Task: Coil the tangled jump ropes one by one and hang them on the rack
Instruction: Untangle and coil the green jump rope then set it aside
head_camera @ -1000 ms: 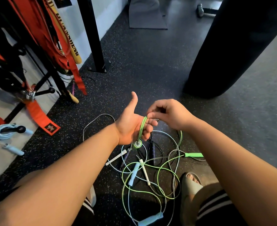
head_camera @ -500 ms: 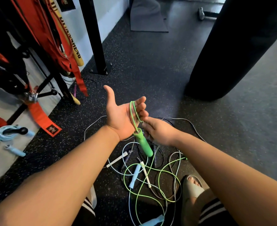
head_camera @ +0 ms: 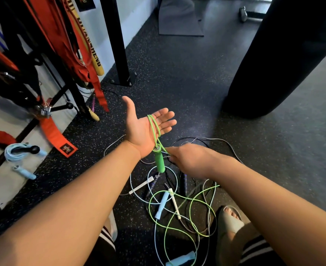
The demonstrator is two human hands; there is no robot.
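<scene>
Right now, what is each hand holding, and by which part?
The right hand pinches the green rope beside its handle; the rope loops over the open left hand, ungripped.

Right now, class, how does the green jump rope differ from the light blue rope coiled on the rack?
The green rope has a few loops round the left hand, the rest trailing to the floor; the light blue rope is a finished coil. The right hand pinches the green rope; the light blue rope hangs on a rack peg. Both have handles matching their cords.
</scene>
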